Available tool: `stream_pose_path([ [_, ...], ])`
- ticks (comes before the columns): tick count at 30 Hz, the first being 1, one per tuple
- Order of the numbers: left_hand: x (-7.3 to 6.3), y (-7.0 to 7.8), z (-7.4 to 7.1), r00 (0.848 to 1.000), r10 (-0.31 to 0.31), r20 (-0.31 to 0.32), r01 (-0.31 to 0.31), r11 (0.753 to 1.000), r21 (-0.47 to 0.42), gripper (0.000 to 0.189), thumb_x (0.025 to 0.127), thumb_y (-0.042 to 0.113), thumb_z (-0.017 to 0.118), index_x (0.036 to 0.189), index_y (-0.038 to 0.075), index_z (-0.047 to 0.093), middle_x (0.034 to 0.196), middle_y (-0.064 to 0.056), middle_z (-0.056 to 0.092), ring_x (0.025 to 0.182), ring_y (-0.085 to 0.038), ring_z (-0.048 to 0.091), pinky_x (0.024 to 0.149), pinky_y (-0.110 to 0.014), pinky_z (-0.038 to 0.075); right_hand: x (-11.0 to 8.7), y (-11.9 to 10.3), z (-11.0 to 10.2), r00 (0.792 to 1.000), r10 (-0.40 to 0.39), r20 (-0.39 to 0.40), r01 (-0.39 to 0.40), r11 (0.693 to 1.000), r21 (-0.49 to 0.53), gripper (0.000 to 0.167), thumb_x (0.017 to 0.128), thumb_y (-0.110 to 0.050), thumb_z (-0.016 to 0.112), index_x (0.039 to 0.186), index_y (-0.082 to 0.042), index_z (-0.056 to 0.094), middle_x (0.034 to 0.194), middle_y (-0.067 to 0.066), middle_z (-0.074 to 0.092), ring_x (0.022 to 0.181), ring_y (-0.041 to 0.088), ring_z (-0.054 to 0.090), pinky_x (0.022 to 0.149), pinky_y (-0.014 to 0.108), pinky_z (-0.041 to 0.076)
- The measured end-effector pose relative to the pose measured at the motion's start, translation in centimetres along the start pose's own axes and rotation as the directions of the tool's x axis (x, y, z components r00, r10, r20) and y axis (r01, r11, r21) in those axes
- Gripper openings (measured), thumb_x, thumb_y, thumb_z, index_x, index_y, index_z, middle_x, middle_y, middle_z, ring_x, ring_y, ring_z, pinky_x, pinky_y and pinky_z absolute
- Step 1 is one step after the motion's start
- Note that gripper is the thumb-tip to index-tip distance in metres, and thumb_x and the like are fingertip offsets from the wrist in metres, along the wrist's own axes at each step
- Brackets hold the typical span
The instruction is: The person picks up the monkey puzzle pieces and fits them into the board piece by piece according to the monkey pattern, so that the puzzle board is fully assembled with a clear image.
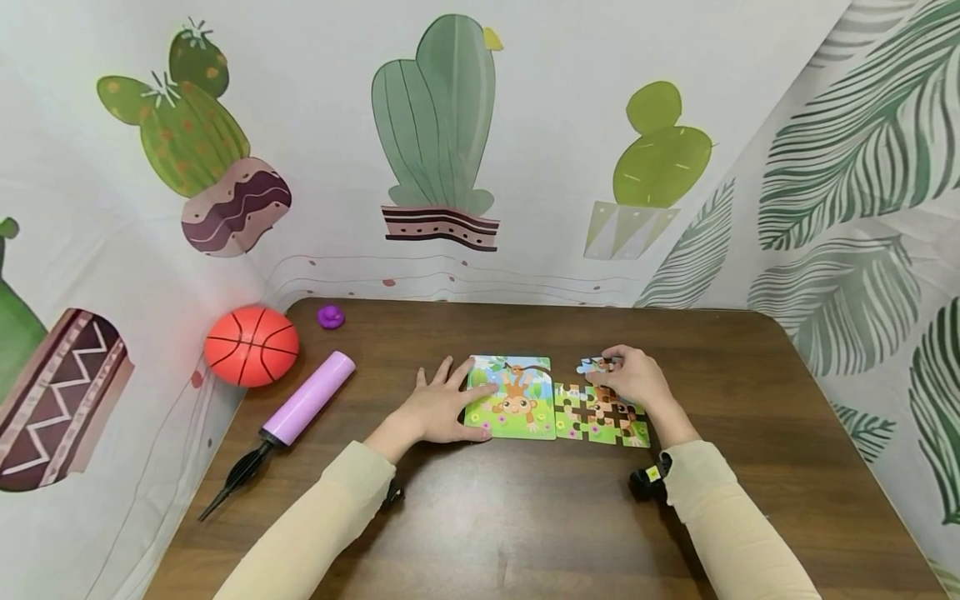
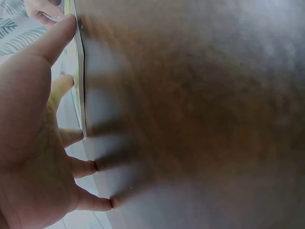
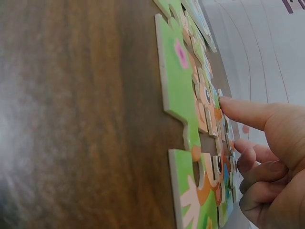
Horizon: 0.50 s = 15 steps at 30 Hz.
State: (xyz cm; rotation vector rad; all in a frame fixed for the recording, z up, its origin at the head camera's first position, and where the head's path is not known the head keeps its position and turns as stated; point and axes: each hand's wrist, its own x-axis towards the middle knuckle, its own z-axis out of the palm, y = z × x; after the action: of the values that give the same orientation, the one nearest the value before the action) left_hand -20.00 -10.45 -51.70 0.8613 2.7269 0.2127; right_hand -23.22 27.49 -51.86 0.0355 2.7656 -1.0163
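My left hand lies with fingers spread, thumb and fingertips on the left edge of a square monkey picture board. In the left wrist view, the other fingertips press on the table beyond the board's edge. My right hand pinches a blue-edged puzzle piece between thumb and index finger, at the top of a partly joined monkey puzzle. Its remaining fingers are curled in the right wrist view. Gaps show between several puzzle pieces, and the hand hides the puzzle's upper right.
An orange-red toy basketball sits at the table's left edge. Near it are a lilac hand pump with a black nozzle and a small purple object. A cactus-print cloth hangs behind the brown table.
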Motion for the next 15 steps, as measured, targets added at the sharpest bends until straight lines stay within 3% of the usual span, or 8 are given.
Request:
stream_pose_path([
  [15,0.01,0.05,0.01,1.000,-0.015,-0.022,0.014,0.999,-0.031,0.086,0.088,0.081,0.057,0.162,0.044,0.034,0.174,-0.005,0.007,0.156,-0.045,0.006,0.110,-0.082,0.013,-0.19,-0.54,0.09,1.000,0.016,-0.015,-0.016,1.000,-0.014,0.060,0.093,-0.041,0.078,0.133,-0.001,0.060,0.096,0.010,0.057,0.063,0.021,0.050,0.061,0.038,0.043],
])
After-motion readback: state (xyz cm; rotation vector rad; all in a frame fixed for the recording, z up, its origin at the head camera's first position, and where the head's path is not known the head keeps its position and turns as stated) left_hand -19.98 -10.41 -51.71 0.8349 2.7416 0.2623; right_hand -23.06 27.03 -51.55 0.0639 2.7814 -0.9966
